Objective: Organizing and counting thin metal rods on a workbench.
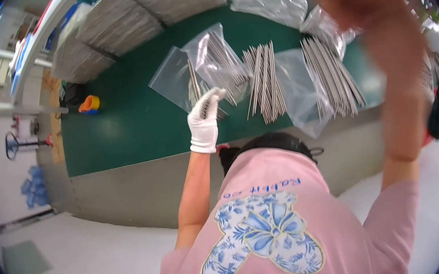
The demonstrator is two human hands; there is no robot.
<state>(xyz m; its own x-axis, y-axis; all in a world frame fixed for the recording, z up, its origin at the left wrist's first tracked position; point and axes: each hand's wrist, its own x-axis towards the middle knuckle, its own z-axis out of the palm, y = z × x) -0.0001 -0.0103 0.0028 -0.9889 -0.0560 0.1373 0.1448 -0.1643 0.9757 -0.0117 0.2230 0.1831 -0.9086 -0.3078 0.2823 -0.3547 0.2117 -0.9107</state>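
My left hand [204, 121], in a white glove, is at the table's near side with its fingers curled round a few thin metal rods [193, 80]. The rods stick out past the fingers over a clear plastic bag [169, 80]. Beyond that hand, another clear bag [215, 55] has more rods in or under it. To its right lies a loose bundle of grey metal rods [263, 82]. My right hand [353, 6] is raised high at the upper right, close to the camera. Motion smears its fingers, so what it holds, if anything, does not show.
Large plastic-wrapped stacks [119, 22] line the far left of the green table [122, 131]. A second rod bundle [332, 77] lies right, beside a clear bag [301, 87]. Wrapped clear packages [267, 4] rest at the back. An orange tape roll [90, 104] sits near the left edge.
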